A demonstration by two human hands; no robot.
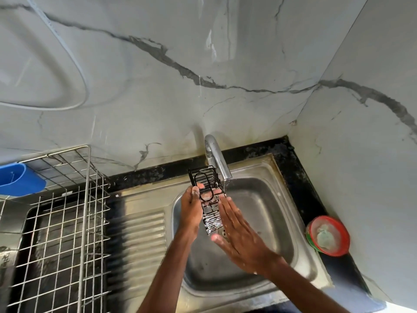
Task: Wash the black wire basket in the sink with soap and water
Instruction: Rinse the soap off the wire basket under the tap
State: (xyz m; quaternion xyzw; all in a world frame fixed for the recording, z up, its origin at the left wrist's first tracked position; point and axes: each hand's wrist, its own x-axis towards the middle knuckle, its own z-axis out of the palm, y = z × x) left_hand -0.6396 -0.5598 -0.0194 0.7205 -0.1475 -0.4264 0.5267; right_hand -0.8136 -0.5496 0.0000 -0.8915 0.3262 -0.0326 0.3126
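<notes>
Looking at the middle of the frame, I see the left hand point(190, 208) gripping the black wire basket point(211, 220) over the sink point(266, 199), its long axis running from the tap point(217, 159) downward; the right hand point(241, 242), fingers straight, lies just right of it.

Items counted: one black wire basket point(209, 213), one left hand point(190, 208), one right hand point(241, 240), one tap point(217, 159), one sink point(282, 199), one steel wire rack point(67, 222), one blue tub point(20, 181), one red bowl point(343, 233)
</notes>
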